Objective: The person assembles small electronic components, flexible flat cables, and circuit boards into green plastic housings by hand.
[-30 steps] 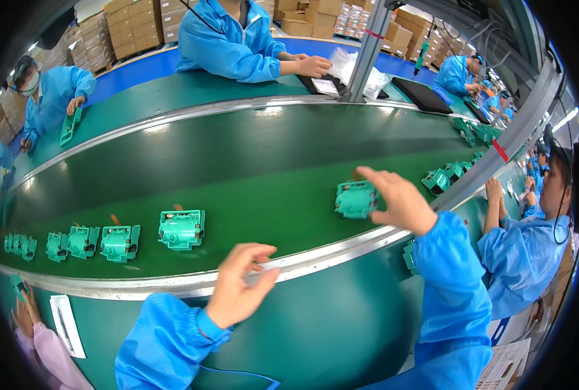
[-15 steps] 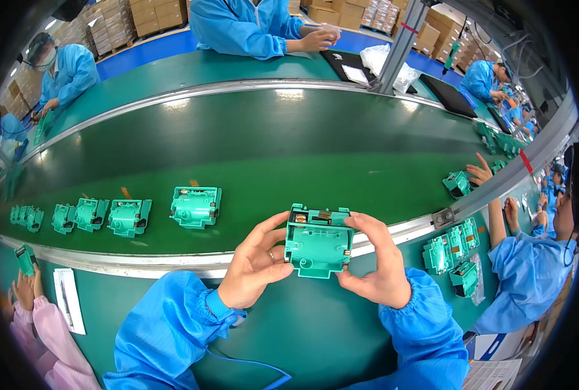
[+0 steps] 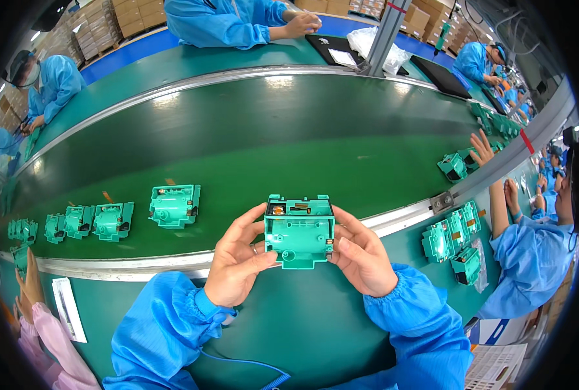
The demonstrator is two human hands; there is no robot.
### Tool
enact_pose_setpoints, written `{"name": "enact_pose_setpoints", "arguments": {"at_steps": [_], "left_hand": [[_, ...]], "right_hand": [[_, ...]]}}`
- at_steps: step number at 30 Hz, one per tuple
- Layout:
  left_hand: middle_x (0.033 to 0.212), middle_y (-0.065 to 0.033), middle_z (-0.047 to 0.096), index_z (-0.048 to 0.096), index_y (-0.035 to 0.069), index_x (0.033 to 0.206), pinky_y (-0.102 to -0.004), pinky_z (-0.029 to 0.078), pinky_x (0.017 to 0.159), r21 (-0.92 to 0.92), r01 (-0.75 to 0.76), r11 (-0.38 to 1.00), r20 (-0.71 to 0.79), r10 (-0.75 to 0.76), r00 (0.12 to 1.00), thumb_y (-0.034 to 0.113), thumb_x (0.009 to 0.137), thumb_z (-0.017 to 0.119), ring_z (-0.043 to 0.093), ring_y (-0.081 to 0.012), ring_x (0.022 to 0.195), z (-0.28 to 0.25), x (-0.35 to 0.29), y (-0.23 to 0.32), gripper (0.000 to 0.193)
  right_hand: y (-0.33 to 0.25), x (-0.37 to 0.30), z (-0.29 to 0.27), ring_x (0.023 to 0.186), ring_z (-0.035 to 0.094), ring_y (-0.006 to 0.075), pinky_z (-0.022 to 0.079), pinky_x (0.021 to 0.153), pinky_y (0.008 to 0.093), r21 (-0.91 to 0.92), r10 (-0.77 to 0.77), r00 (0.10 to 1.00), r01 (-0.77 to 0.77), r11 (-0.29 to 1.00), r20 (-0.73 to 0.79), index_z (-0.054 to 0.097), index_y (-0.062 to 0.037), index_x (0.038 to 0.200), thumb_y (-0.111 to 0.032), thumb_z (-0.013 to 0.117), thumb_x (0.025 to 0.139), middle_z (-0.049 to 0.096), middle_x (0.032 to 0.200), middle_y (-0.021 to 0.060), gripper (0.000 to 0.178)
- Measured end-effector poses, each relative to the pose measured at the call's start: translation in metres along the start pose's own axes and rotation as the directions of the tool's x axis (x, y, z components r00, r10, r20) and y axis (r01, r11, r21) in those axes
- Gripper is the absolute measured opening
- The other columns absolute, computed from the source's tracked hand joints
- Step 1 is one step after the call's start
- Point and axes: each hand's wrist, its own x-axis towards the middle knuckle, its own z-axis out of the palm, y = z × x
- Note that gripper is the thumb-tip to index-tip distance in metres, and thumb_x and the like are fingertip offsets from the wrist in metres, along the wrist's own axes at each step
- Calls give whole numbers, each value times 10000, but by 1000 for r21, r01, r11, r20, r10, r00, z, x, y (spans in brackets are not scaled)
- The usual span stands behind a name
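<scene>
Between both hands I hold a green plastic housing, upright over the metal edge of the belt. It is a boxy open part with a round boss, and small metal and copper-coloured pieces show in its upper compartment. My left hand grips its left side, thumb near the lower left corner and fingers behind. My right hand is closed on the right side, thumb in front by the small contacts. Both wrists come out of blue sleeves, and a blue band sits on the left wrist.
Similar green housings lie in a row on the green belt. More housings stand on the bench at right, near a co-worker's blue sleeve. A metal post leans there. At left, a pink-sleeved person's hand holds a housing.
The housing has shifted slightly left and tipped so its upper compartment shows more. My right fingers have slid from its top corner down to its side. The whole view has shifted a little.
</scene>
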Motion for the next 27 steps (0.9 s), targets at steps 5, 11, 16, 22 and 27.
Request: {"name": "enact_pose_setpoints", "arguments": {"at_steps": [5,11,16,22,27], "left_hand": [[1198,-166,422,275,45,1317,-355,449,842,-5,8,1000,16,-8,1000,-56,757,560,503,-245,1029,-3,3,-6,637],[1198,-171,419,276,44,1316,-366,443,857,-20,36,999,0,-36,999,-51,758,567,500,-251,1032,0,4,-5,637],[1191,-171,423,277,43,1315,-377,441,859,1,16,1000,8,-16,1000,-52,756,568,500,-256,1032,-2,5,-9,637],[1188,-170,424,280,43,1313,-377,437,863,21,-6,1000,-12,6,1000,-57,750,574,502,-256,1030,-1,4,-9,643],[1189,-167,424,290,41,1309,-370,438,856,63,-27,998,0,27,1000,-73,739,581,504,-247,1026,-1,4,-8,650]], "right_hand": [[10,6,-12,1072,480,200,391,910,355,144,115,993,-118,983,26,361,-13,1249,-113,489,871,475,1180,116,412],[11,6,-12,1040,495,174,398,893,330,197,114,993,-118,973,31,421,-8,1188,-127,496,871,508,1127,85,346],[14,6,-15,1048,492,183,399,893,335,202,100,995,-100,974,11,399,3,1215,-130,473,879,497,1153,98,369],[10,5,-14,1097,468,215,385,915,348,168,55,997,-65,984,62,314,32,1281,-57,473,840,440,1235,142,477],[9,3,-10,1093,468,205,382,912,337,70,56,998,-57,996,3,312,37,1281,-36,493,815,443,1233,136,506]]}}
